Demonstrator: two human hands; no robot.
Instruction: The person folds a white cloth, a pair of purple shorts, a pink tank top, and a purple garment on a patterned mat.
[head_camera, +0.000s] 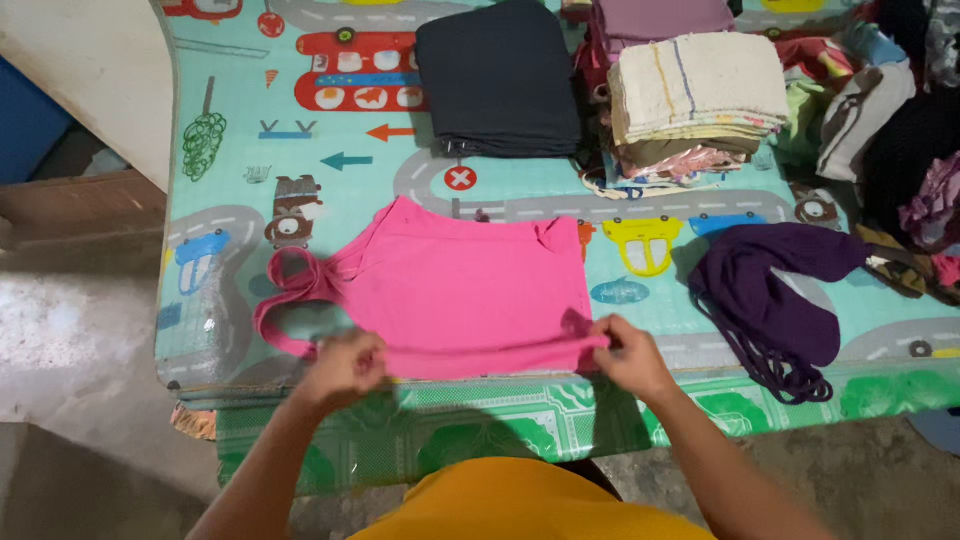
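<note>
A pink sleeveless top (465, 285) lies flat on a play mat (230, 150) printed with roads and cars, its straps trailing to the left. My left hand (345, 368) pinches the near edge of the top at the left. At the near right corner, my right hand (628, 355) grips the same edge. Both hands sit at the mat's front edge.
A folded black garment (498, 78) lies at the back. Beside it is a stack of folded cloths topped by a cream towel (697, 85). A dark purple garment (775, 290) lies crumpled to the right, with a heap of mixed clothes (905, 130) at the far right.
</note>
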